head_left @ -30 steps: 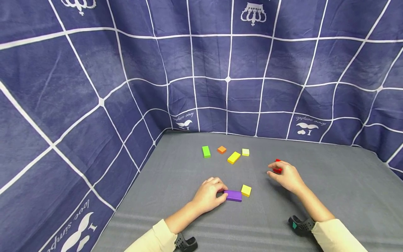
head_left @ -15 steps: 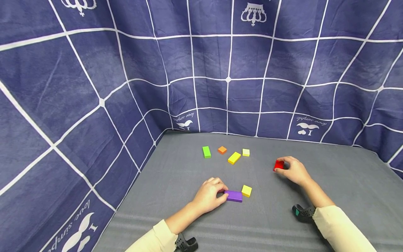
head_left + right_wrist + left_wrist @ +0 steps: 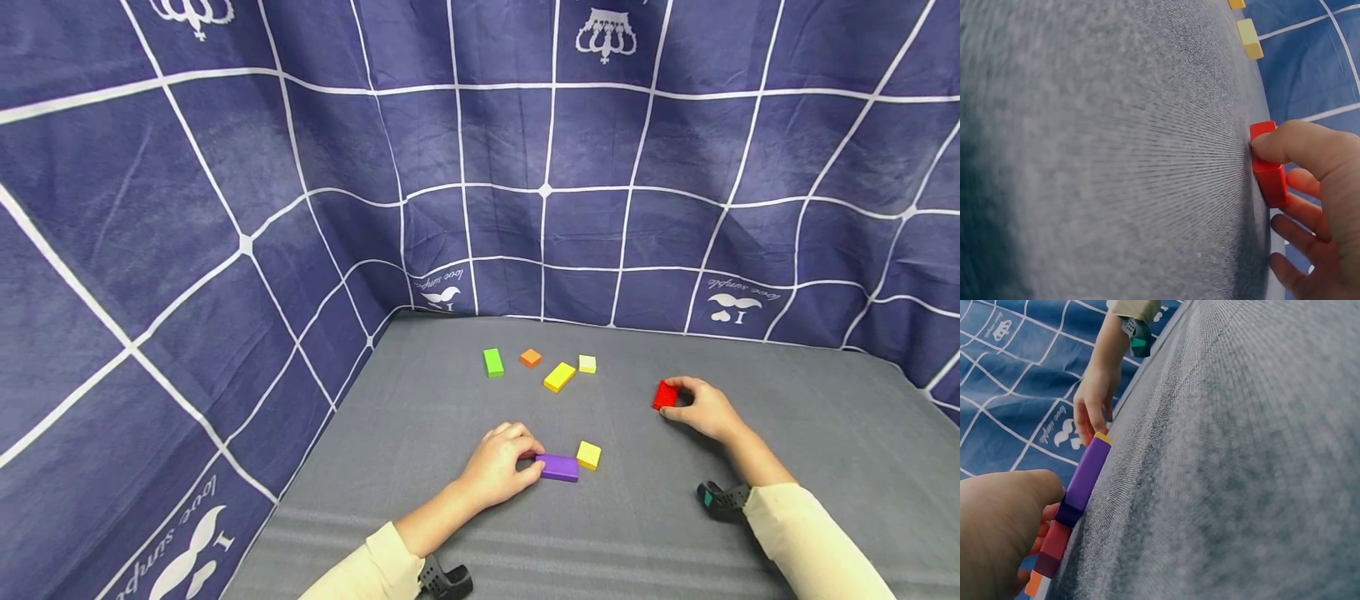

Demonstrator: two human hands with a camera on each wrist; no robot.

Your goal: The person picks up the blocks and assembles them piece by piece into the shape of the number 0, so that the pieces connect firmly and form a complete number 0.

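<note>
In the head view my left hand (image 3: 498,467) pinches the left end of a long purple block (image 3: 558,468) between thumb and fingers, on the grey cloth. A small yellow block (image 3: 588,455) sits right at the purple block's other end. The left wrist view shows a dull red block (image 3: 1055,548) lined up behind the purple one, beside my curled fingers, and an orange piece (image 3: 1033,584) below it. Further right, my right hand (image 3: 703,408) grips a bright red block (image 3: 664,395) by its sides. Its thumb covers part of the block in the right wrist view.
Toward the back lie a green block (image 3: 493,362), an orange block (image 3: 530,357), a longer yellow block (image 3: 559,377) and a pale yellow block (image 3: 587,364). A blue curtain with white lines (image 3: 585,225) stands behind and along the left side of the grey surface (image 3: 420,392).
My right hand has moved slightly right, and its thumb and fingers have come round the red block, which shows more now. The left hand has stayed in place on the purple block.
</note>
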